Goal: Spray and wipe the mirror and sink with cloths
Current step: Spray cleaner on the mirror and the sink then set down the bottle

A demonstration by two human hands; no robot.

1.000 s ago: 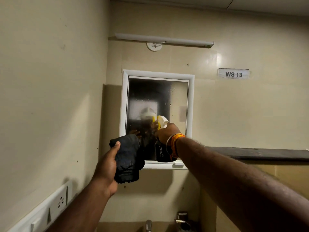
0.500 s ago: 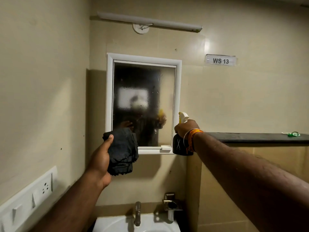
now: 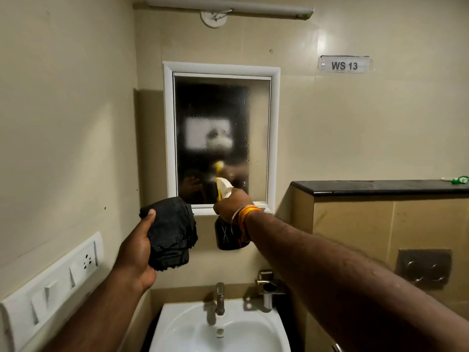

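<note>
Open air between the left hand (image 3: 137,250) and right hand (image 3: 232,203), mirror (image 3: 220,138) glass unblocked above the right hand, side wall (image 3: 63,123) close beside the left hand, black-topped ledge (image 3: 380,187) jutting right of the right hand, tap (image 3: 219,298) and sink (image 3: 193,329) below both.

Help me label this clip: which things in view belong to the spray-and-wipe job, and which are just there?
Part of the job:
spray bottle, gripped by the right hand
black cloth, held in the left hand
mirror, wet with droplets
sink

Just there:
tap
metal holder
switch panel
WS 13 sign
green item on ledge
</note>
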